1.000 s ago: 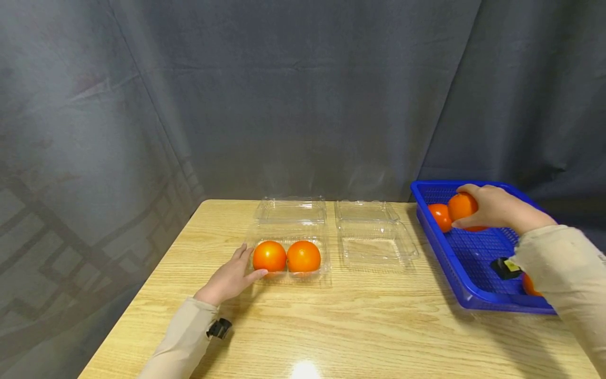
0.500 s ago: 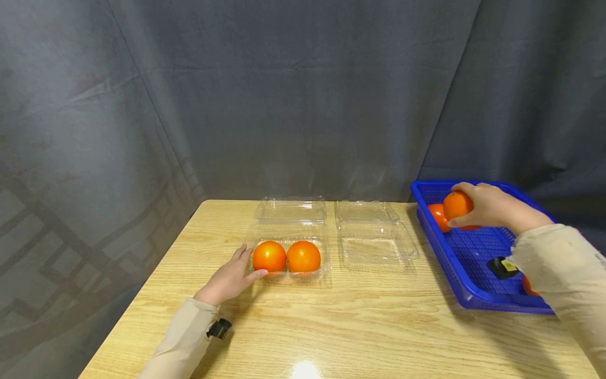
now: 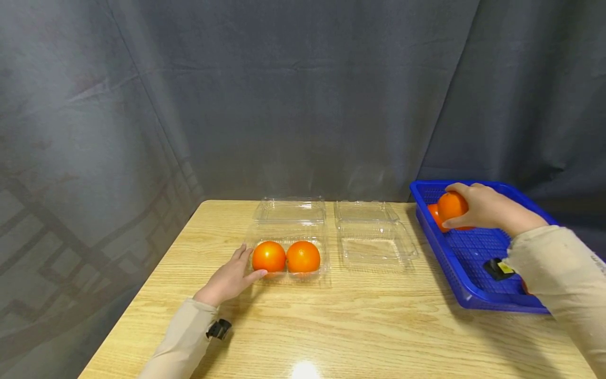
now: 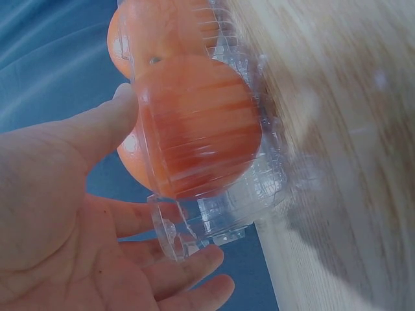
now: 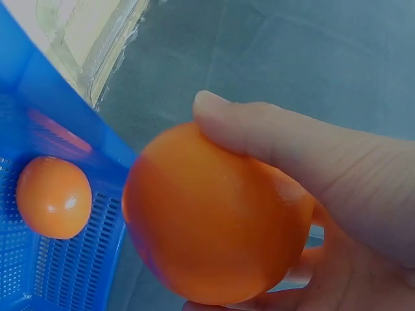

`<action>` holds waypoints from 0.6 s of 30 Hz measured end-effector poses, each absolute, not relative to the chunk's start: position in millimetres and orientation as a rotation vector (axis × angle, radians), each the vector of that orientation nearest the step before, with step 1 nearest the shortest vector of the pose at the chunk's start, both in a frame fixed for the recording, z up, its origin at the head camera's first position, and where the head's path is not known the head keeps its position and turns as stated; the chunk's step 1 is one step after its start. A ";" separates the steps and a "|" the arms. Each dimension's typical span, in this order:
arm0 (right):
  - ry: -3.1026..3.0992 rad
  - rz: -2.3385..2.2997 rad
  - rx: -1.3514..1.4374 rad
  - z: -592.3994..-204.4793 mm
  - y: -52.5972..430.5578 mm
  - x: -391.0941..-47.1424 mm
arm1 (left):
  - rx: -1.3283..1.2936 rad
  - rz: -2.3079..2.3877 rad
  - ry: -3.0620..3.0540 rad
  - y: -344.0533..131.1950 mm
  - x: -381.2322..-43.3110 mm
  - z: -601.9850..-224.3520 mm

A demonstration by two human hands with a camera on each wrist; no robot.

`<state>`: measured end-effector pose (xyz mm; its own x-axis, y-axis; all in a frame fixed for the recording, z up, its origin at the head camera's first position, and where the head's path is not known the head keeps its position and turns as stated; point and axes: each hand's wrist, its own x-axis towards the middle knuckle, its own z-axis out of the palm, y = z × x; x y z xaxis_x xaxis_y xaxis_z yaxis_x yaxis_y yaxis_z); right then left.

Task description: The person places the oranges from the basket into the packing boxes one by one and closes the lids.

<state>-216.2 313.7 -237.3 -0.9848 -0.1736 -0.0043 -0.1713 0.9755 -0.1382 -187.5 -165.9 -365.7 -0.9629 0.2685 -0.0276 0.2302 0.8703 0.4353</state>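
Orange (image 5: pixel 214 214) is in my R hand (image 3: pixel 490 208), thumb on one side & fingers curled round the other, held up over the far end of the blue basket (image 3: pixel 442 258). 2nd orange (image 5: pixel 54 197) lies in there near the wall, partly hidden behind the held one from my head cam. Bit of a 3rd orange (image 3: pixel 524 287) shows past my R sleeve (image 3: pixel 556 279). L hand (image 3: pixel 227 279) has thumb & fingers spread apart round the near-L corner of the L clear box (image 3: pixel 290 211), w/ two oranges (image 3: pixel 303 257) side by side in its near half, lid laid back. R clear box (image 3: pixel 371 252) sits just beside, lid back too, on the wood table (image 3: pixel 360 326). Grey curtain (image 3: pixel 303 105) behind.
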 end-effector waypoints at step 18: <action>3.129 -0.185 -0.340 -236.3 299.9 -214.4 | 0.386 0.683 2.953 -165.8 -189.5 -366.8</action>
<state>-214.4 299.9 -236.3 -0.9767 -0.2135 0.0236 -0.2148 0.9698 -0.1154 -189.5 -165.8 -366.8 -0.9645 0.2628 -0.0271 0.2242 0.8686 0.4419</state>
